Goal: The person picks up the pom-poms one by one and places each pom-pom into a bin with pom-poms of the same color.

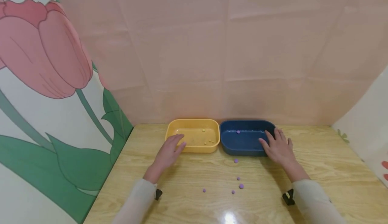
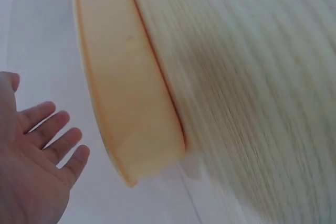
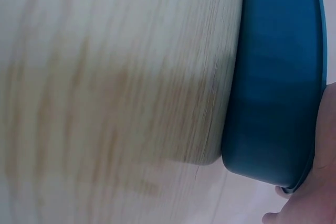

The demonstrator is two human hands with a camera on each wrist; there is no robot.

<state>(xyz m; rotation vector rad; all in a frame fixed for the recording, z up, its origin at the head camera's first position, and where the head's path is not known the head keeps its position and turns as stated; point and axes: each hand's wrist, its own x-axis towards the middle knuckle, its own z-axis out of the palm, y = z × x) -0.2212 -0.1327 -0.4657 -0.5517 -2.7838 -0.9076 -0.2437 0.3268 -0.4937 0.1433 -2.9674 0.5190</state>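
At the left end of a yellow tray my left hand hovers with relaxed, spread fingers and holds nothing. In the left wrist view that hand is beside the tray's outer wall, palm showing. My right hand lies over the right end of a dark blue tray, thumb and forefinger over its inside, the other fingers across the rim. The right wrist view shows this hand at the blue tray's rim. Small yellow pieces lie in the yellow tray and a purple piece in the blue one.
The trays stand side by side at the back of the wooden table, against a pink cloth backdrop. Several small purple pieces lie scattered on the table in front of them. A wall with a tulip picture borders the left side.
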